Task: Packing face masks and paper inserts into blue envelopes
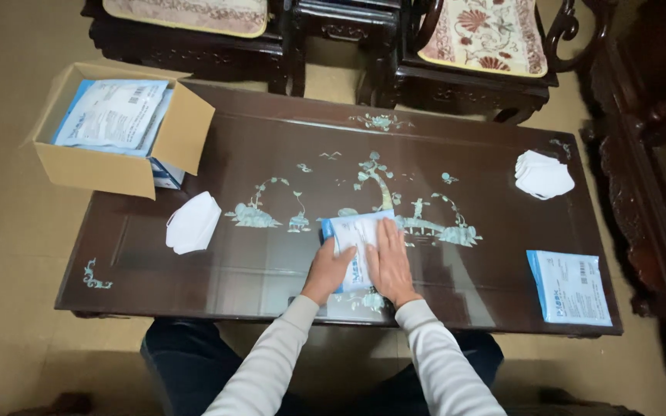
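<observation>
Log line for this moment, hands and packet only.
left hand: flat on mask packet | right hand: flat on it | packet: lying on table, centre front

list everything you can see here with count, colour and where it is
flat blue and white plastic packet: 1, table centre, under both hands
second blue and white flat packet: 1, table's near right corner
loose white folded face mask: 1, left part of table
stack of white folded face masks: 1 pile, count unclear, far right of table
open brown cardboard box: 1, far left corner of table, holds blue and white packets
dark wooden table with pale inlaid tree scene: 1, fills the middle of the view
dark carved wooden chairs with patterned cushions: 2, beyond the table
left hand: flat on the centre packet
right hand: flat on the centre packet
</observation>
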